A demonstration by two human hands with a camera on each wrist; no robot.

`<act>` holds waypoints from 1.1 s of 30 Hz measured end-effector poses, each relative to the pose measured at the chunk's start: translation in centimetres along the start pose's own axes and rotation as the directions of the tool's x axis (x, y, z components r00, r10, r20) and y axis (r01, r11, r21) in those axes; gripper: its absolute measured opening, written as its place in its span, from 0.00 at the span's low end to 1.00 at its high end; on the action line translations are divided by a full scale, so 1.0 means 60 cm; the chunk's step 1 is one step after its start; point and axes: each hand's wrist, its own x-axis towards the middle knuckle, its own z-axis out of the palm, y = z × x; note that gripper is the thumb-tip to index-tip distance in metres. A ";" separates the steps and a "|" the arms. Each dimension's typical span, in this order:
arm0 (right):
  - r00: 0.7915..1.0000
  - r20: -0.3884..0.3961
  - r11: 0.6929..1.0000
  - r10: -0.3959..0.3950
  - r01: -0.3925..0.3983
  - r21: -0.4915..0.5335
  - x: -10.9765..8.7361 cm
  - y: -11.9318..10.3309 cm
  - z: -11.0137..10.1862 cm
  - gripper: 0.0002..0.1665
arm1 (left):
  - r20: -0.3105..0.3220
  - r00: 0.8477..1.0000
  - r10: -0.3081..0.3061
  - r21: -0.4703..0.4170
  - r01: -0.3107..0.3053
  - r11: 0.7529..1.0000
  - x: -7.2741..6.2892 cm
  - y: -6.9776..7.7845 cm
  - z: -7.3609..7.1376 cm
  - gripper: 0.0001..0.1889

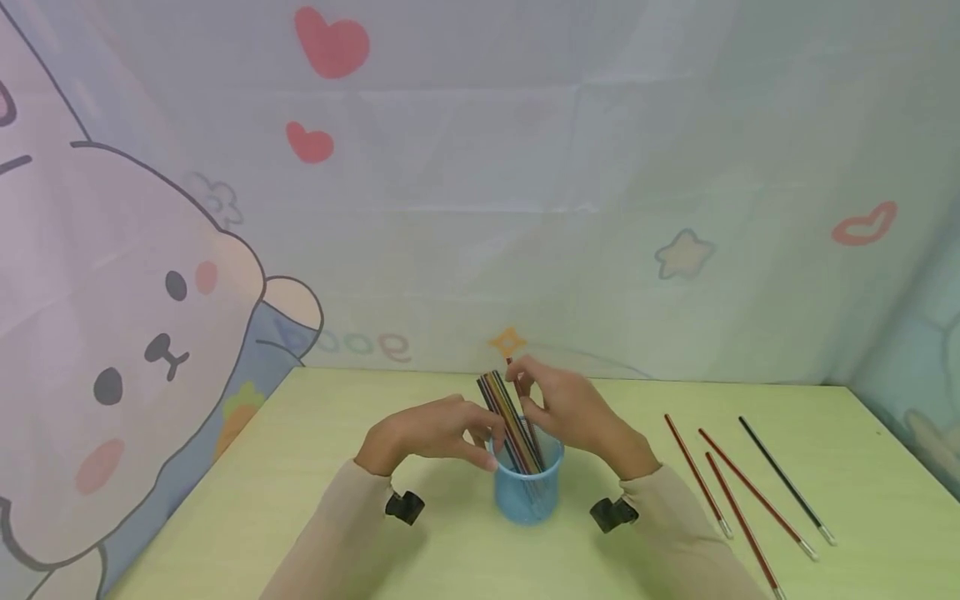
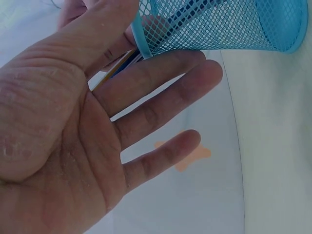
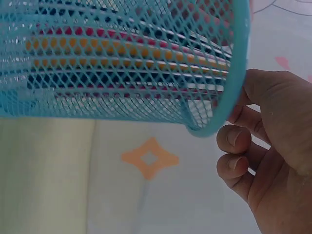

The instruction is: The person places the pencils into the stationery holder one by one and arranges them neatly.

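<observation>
A light blue mesh pen holder [image 1: 527,496] stands upright on the table with a bundle of pencils [image 1: 512,421] leaning in it. My left hand [image 1: 441,429] is at its left side, thumb by the rim. In the left wrist view, several fingers [image 2: 161,114] of that hand reach out fairly straight beside the mesh wall. Over the holder's right side, my right hand [image 1: 573,408] pinches a dark red pencil [image 1: 511,363] whose lower part is among the others. In the right wrist view, the curled fingers [image 3: 234,139] are just beyond the rim.
Several pencils lie on the table at the right: red ones such as the nearest red pencil [image 1: 738,517], and a black pencil [image 1: 783,475]. A printed curtain [image 1: 480,208] hangs behind the pale yellow-green table [image 1: 247,500]. A black strap camera sits at each wrist.
</observation>
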 end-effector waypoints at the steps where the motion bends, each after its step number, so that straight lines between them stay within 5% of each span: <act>1: 1.000 0.011 1.000 0.014 -0.014 0.020 0.001 0.001 0.002 0.18 | 0.000 1.000 0.007 0.001 -0.007 1.000 0.000 0.001 -0.001 0.07; 10: 1.000 0.026 0.994 0.017 -0.020 0.104 0.000 0.010 0.013 0.19 | 0.002 0.999 0.034 0.016 -0.034 0.999 0.005 0.004 -0.004 0.06; 15: 0.994 0.103 0.986 0.046 -0.061 0.152 -0.001 0.009 0.005 0.18 | 0.007 1.000 0.030 0.016 -0.030 0.999 0.004 0.005 -0.003 0.05; 27: 0.961 0.188 0.923 0.202 -0.251 0.291 -0.022 0.045 -0.066 0.15 | 0.008 1.000 0.022 0.004 -0.022 1.000 0.003 0.003 -0.001 0.05; 33: 0.935 0.225 0.900 0.274 -0.331 0.282 -0.045 0.072 -0.098 0.15 | 0.009 1.000 0.024 0.000 -0.024 1.000 0.001 0.003 0.002 0.05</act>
